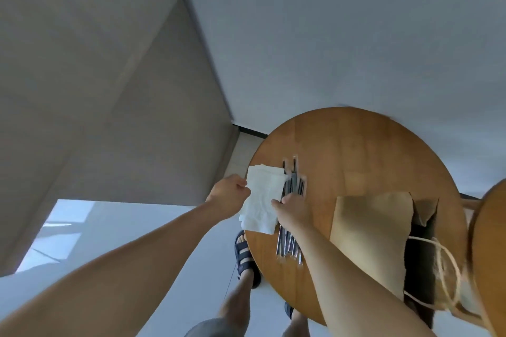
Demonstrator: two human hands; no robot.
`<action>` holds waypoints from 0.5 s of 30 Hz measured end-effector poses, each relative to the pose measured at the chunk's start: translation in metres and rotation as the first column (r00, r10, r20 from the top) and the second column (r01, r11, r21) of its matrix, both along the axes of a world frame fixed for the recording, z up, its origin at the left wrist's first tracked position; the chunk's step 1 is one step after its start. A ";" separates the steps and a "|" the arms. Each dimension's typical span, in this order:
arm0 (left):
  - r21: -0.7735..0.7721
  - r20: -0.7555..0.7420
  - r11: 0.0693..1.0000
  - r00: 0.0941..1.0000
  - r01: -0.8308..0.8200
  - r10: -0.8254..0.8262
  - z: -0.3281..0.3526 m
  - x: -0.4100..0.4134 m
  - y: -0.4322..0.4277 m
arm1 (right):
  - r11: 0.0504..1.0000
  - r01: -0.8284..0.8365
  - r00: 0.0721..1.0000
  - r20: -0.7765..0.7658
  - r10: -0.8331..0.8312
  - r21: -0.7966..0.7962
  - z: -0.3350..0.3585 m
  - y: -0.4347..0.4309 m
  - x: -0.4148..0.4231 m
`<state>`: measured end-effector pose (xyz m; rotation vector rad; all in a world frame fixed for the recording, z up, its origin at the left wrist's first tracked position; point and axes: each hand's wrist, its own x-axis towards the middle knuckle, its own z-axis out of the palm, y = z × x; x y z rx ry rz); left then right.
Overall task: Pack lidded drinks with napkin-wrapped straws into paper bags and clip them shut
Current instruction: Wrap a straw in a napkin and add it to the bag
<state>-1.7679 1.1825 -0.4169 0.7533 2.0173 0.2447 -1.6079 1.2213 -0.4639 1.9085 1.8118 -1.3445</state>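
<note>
Stage: early, straw wrapping only; no lidded drink or clip in view, nothing packed or clipped.
- Napkin (262, 194): white, at the worktop (342, 150) edge. The left hand (230, 194) pinches its left side.
- Right hand (294, 209): at the napkin's right edge, over the straws (290, 243); grip cannot be told.
- Straws: loose pile, unwrapped.
- Paper bag (369, 232): lying flat, mouth open, interior dark, contents not discernible.

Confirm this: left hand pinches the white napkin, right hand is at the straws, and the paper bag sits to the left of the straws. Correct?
Not quite. The head view shows the paper bag to the right of the straws, not the left. The rest holds: the left hand pinches the white napkin, and the right hand is at the straws.
</note>
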 end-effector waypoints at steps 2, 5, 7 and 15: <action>-0.007 0.000 1.000 1.000 0.001 -0.001 -0.010 -0.002 0.003 | 1.000 -0.006 0.999 0.043 0.006 0.006 -0.019 -0.001 -0.004; -0.017 0.013 1.000 1.000 0.012 -0.011 -0.025 -0.003 0.004 | 0.999 -0.037 0.990 0.134 0.037 -0.003 -0.041 -0.004 -0.009; -0.030 0.036 1.000 0.999 0.003 -0.002 -0.029 -0.003 0.002 | 0.998 -0.057 0.982 0.179 0.054 0.008 -0.050 -0.006 -0.011; -0.061 0.055 0.998 0.998 0.026 -0.023 -0.038 -0.005 -0.008 | 0.992 -0.103 0.972 0.219 0.086 0.069 -0.068 -0.012 -0.007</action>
